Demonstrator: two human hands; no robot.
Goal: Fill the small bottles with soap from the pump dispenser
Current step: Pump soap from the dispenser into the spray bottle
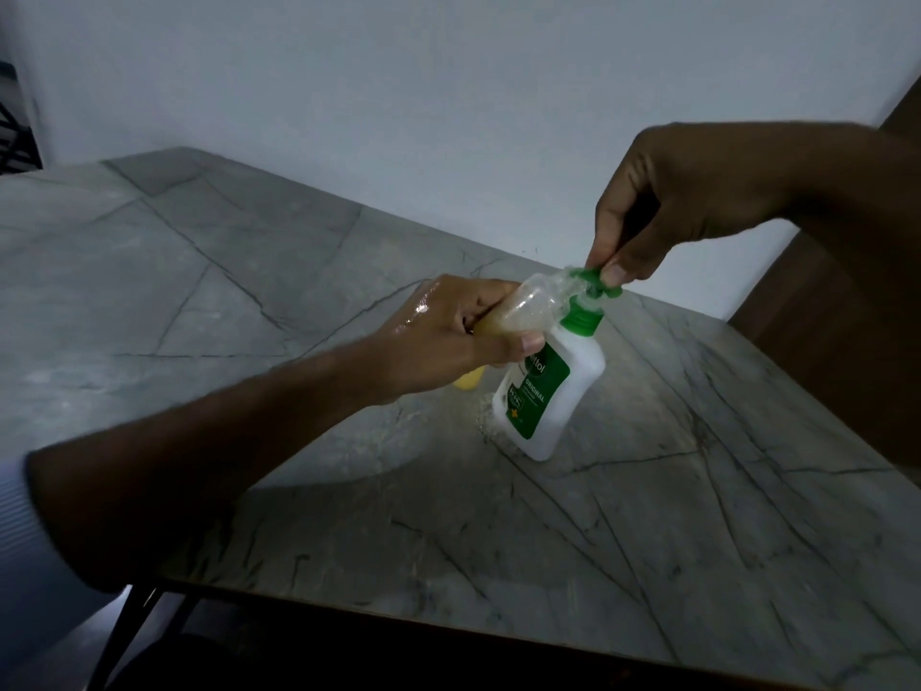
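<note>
Pumping soap into a tilted little bottle

Left hand (443, 331) grips the small bottle (528, 306) at the nozzle; right hand (683, 202) fingers pinch the pump dispenser (553, 391) head. Soap's on the surface (697, 516) already, so slippery bottle could miss.

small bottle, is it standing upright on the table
No, the left hand holds the small bottle tilted, mouth at the pump dispenser nozzle.

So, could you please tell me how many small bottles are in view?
2: a clear small bottle held by the left hand at the pump dispenser; a yellow one behind that hand, mostly hidden. Others may be hidden.
</note>
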